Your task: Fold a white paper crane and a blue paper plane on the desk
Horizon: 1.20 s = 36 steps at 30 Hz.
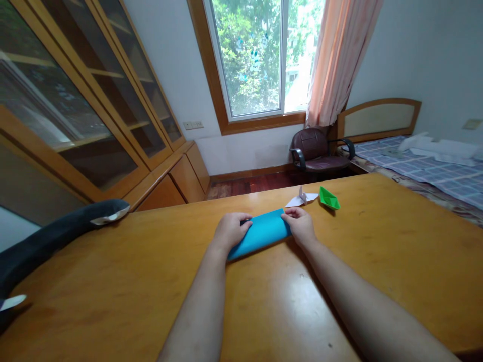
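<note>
A sheet of blue paper [262,232], folded into a long rectangle, is held between my two hands over the wooden table [132,291]. My left hand [231,231] grips its left end, thumb on top near the upper edge. At the far right corner, my right hand [300,224] pinches the paper between thumb and fingers. The fingers under the paper are hidden. Just beyond my right hand lies a white folded paper crane [302,197]. Beside it, to the right, sits a green folded paper boat [329,199].
A dark plush toy [60,231] with a white underside lies along the table's left edge. Behind the table stand a glass-door cabinet [113,85] at left and a maroon armchair [317,151]. A bed [426,161] is at right.
</note>
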Each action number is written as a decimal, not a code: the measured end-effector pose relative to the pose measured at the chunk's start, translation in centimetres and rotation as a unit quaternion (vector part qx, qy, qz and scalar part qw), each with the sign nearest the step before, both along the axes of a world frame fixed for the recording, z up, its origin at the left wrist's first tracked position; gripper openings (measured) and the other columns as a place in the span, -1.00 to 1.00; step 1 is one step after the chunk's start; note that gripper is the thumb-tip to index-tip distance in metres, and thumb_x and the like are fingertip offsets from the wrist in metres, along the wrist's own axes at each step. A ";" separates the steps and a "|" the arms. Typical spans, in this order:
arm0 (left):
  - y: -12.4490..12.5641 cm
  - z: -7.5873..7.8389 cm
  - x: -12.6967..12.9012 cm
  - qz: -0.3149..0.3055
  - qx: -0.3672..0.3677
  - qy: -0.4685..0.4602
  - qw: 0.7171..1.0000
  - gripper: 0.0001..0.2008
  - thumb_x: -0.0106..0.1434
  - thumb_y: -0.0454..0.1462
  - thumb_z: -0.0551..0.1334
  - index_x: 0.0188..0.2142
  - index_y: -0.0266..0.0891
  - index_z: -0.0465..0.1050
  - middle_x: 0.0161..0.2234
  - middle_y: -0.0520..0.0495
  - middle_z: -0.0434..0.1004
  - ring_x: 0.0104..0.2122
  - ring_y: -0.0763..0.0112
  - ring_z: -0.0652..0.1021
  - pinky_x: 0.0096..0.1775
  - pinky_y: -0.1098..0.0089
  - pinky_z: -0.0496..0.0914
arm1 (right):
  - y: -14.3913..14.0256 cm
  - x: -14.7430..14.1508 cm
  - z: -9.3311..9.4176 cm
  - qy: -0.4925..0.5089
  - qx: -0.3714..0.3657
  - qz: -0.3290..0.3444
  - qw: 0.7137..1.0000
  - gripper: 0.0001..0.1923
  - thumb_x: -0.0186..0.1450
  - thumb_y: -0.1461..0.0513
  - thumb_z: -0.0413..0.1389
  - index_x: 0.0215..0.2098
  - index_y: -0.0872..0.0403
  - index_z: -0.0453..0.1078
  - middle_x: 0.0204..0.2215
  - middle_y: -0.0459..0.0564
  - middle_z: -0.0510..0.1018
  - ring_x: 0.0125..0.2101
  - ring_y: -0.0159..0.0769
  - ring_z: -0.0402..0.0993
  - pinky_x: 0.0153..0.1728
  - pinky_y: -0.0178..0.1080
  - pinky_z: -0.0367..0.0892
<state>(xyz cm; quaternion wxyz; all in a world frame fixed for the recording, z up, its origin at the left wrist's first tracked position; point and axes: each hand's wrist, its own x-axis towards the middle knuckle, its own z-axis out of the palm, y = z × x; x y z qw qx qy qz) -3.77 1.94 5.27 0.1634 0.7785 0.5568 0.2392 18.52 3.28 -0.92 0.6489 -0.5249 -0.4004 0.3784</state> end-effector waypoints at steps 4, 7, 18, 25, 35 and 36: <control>0.2 -0.3 -2.3 0.012 -0.016 -0.024 1.000 -0.74 0.19 -0.20 0.24 -0.15 -0.15 0.60 -0.15 -0.12 0.63 -0.13 0.14 0.58 -0.06 0.22 0.41 | 0.4 0.5 -0.3 -0.006 0.005 -0.017 1.000 -0.71 -0.15 0.09 0.28 -0.53 0.07 0.40 -0.65 -0.10 0.45 -0.56 -0.32 0.34 -0.53 -0.27 0.23; 0.1 -0.2 -3.7 0.030 -0.024 -0.085 0.996 -0.75 0.13 -0.20 0.28 -0.21 -0.17 0.62 -0.20 -0.13 0.65 -0.18 0.14 0.59 -0.07 0.21 0.42 | 0.6 0.7 -0.6 -0.007 0.008 -0.017 1.000 -0.71 -0.15 0.09 0.28 -0.53 0.07 0.40 -0.64 -0.10 0.46 -0.56 -0.32 0.34 -0.53 -0.28 0.23; -0.7 -2.5 -5.1 0.067 -0.056 -0.290 0.953 -0.62 -0.06 -0.16 0.39 -0.22 -0.28 0.59 -0.26 -0.16 0.63 -0.28 0.23 0.58 -0.20 0.27 0.46 | 0.5 0.7 -0.6 -0.009 0.019 -0.012 1.000 -0.67 -0.13 0.06 0.31 -0.51 0.08 0.41 -0.61 -0.08 0.48 -0.53 -0.30 0.36 -0.48 -0.25 0.25; -1.0 -4.3 -4.9 0.113 -0.030 -0.319 0.940 -0.61 -0.04 -0.14 0.37 -0.23 -0.30 0.57 -0.37 -0.09 0.59 -0.36 0.31 0.54 -0.28 0.33 0.44 | 0.2 0.8 -0.5 -0.032 0.021 0.014 0.999 -0.68 -0.09 0.07 0.30 -0.42 0.09 0.47 -0.52 -0.02 0.56 -0.46 -0.24 0.45 -0.41 -0.21 0.34; -0.6 -4.9 -4.8 0.125 -0.036 -0.335 0.933 -0.61 -0.06 -0.06 0.39 -0.30 -0.29 0.57 -0.35 -0.12 0.61 -0.36 0.31 0.55 -0.25 0.32 0.44 | 0.2 0.9 -0.8 -0.036 0.016 0.019 0.999 -0.65 -0.09 0.06 0.31 -0.40 0.09 0.50 -0.52 0.00 0.58 -0.46 -0.24 0.47 -0.40 -0.20 0.36; -0.6 -4.9 -4.8 0.125 -0.037 -0.335 0.933 -0.61 -0.05 -0.06 0.39 -0.31 -0.29 0.57 -0.35 -0.12 0.61 -0.36 0.32 0.55 -0.25 0.32 0.44 | 0.1 1.0 -0.8 -0.038 0.015 0.019 0.999 -0.64 -0.09 0.05 0.32 -0.40 0.10 0.50 -0.51 0.00 0.58 -0.46 -0.24 0.47 -0.40 -0.20 0.37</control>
